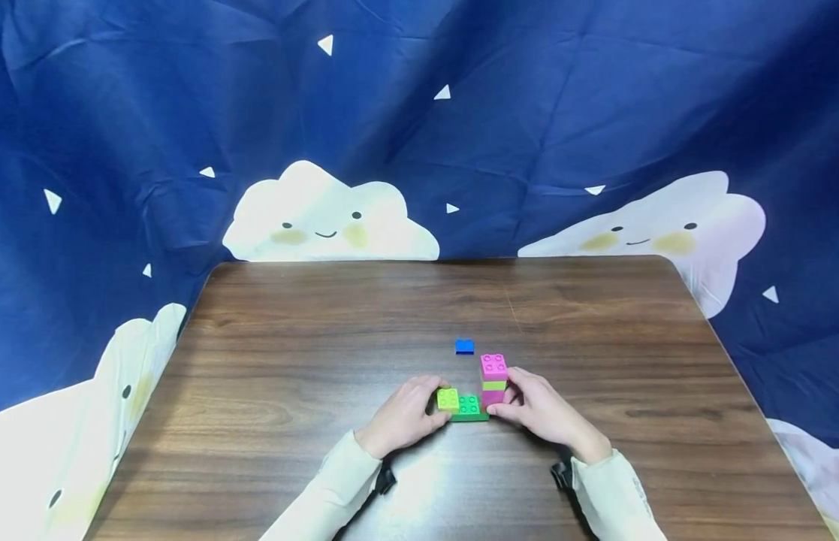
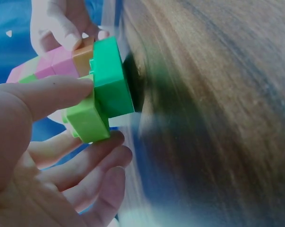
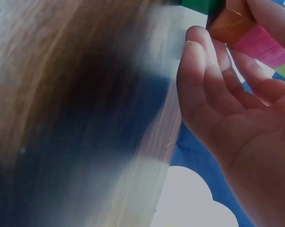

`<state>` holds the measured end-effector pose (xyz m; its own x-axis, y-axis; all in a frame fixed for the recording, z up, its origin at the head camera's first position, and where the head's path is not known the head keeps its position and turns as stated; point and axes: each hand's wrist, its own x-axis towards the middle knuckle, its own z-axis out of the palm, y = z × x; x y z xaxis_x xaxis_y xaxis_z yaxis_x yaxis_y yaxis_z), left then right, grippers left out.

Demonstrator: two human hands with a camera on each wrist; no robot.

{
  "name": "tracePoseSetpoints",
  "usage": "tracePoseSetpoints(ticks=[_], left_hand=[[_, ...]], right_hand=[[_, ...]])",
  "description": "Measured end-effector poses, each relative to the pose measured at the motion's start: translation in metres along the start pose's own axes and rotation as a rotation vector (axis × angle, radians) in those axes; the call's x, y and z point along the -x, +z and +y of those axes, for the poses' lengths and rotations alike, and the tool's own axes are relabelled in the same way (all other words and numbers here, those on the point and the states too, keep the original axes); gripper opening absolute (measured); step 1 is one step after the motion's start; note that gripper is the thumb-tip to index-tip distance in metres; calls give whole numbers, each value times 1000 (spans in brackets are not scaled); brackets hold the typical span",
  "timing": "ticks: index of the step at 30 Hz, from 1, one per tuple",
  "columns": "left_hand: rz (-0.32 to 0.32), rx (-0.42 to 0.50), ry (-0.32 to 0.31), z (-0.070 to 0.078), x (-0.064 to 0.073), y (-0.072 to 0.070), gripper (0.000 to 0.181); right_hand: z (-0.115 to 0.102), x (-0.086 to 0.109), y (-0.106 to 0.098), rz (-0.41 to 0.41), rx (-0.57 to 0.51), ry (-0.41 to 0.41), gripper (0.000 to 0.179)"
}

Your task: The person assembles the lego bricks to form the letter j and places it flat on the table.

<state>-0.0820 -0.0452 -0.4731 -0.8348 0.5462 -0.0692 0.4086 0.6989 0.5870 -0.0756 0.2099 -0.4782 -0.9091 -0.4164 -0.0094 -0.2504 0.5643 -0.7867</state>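
Observation:
My left hand (image 1: pixel 407 413) pinches a lime-green toy brick (image 1: pixel 448 400) between thumb and fingers. The lime brick sits over the left end of a longer green brick (image 1: pixel 469 406), overhanging it in the left wrist view. At the green brick's right end rises a tower of bricks (image 1: pixel 493 367), pink with one lime layer. An orange brick (image 2: pixel 82 60) forms the tower's bottom, beside the green brick. My right hand (image 1: pixel 544 409) grips the tower low down, thumb in front and fingers on its right side. Its curled lower fingers (image 3: pixel 192 71) rest near the tabletop.
A small blue brick (image 1: pixel 464 347) lies on the brown wooden table (image 1: pixel 311 338), just beyond the assembled bricks. Behind the table hangs a blue curtain (image 1: pixel 392 90) printed with white clouds. Each wrist wears a black strap (image 1: pixel 385 479) over a pale sleeve (image 1: pixel 338 481).

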Motion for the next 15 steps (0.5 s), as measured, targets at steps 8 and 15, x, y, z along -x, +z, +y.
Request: tracePoseSetpoints(ticks=[8, 15], left_hand=[[-3, -1, 10, 0, 0, 0, 44], [0, -11, 25, 0, 0, 1, 49]], right_hand=[[0, -2, -3, -23, 0, 40, 28], [2, -4, -5, -58, -22, 87, 32]])
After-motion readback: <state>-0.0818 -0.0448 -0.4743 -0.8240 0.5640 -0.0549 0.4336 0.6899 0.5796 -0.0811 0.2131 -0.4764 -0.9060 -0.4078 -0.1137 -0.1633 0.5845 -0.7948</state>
